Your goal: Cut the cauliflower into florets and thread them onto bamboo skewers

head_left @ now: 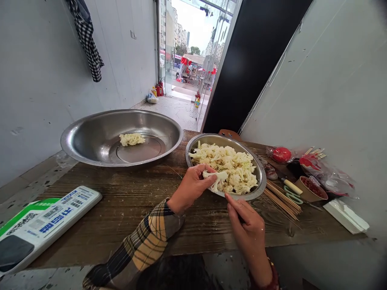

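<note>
Here the left hand [192, 185] pinches a cauliflower floret [215, 178] over the bowl [256, 192] on the table, lying crosswise, stem rightward. The right hand [246, 227] has its grip pinched on a thin skewer [223, 186] that points up into the floret.

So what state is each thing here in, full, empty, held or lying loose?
big basin: nearly empty, one cauliflower lump inside.
small bowl: heaped with cauliflower pieces.
floret: gripped in the left hand.
thin stick: pinched by the right hand, tip at the floret.
stick bundle: lying loose on the table.
paper cup: upright, red stuff inside.
</note>
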The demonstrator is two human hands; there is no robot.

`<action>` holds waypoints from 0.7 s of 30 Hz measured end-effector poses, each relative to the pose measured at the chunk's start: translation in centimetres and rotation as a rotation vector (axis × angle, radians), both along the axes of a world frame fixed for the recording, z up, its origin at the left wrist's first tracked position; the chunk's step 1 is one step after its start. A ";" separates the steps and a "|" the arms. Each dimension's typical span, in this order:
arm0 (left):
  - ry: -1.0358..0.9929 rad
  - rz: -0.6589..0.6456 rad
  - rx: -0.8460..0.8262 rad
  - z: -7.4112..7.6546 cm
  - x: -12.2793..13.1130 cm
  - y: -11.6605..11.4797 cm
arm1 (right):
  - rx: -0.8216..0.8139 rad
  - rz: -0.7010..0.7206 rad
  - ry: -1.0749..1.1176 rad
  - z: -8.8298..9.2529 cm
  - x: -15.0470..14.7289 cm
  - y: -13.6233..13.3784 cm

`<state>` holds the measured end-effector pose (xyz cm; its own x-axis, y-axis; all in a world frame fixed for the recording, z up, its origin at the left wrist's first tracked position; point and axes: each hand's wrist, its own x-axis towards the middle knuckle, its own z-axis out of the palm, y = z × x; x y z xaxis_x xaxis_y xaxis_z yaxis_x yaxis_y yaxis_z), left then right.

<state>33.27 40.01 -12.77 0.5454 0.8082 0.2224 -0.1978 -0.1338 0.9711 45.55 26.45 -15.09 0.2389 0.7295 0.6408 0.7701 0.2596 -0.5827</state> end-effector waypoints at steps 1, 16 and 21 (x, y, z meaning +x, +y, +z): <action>0.004 0.005 0.010 0.0 0.0 0.0 | 0.009 -0.004 -0.004 0.0 -0.1 0.1; -0.005 -0.021 -0.011 0.3 -0.2 -0.2 | 0.051 -0.007 0.019 0.2 -0.5 1.5; 0.052 -0.040 0.076 0.5 0.1 -0.7 | 0.055 0.006 0.077 0.9 -0.4 2.6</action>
<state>33.33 39.36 -12.31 0.5896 0.7670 0.2531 -0.1541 -0.2008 0.9674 45.16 29.02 -14.19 0.2846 0.6952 0.6601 0.7222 0.2973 -0.6245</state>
